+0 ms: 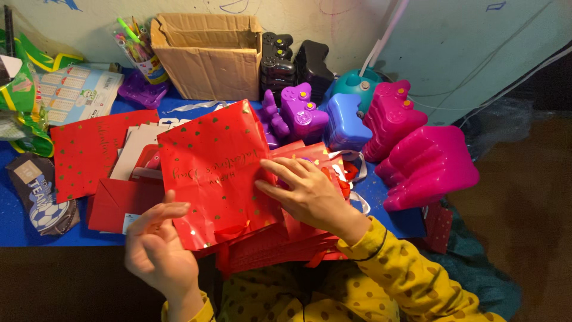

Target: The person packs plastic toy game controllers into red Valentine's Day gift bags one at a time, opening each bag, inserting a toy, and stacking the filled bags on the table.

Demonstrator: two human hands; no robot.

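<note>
left hand [159,247]: raised, open, fingers loosely curled and pointing right, slightly blurred
right hand [304,192]: palm down, fingers spread and pointing left, flat
right forearm: bent in from lower right, in a yellow dotted sleeve
left wrist: yellow cuff just showing

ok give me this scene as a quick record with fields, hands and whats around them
left hand: open, at the lower edge of the top red gift bag
right hand: flat on the stack of red bags
surface: blue table
behind: open cardboard box, controller-shaped plastic cases in black, purple, blue, pink
far left: cup of pens
</note>
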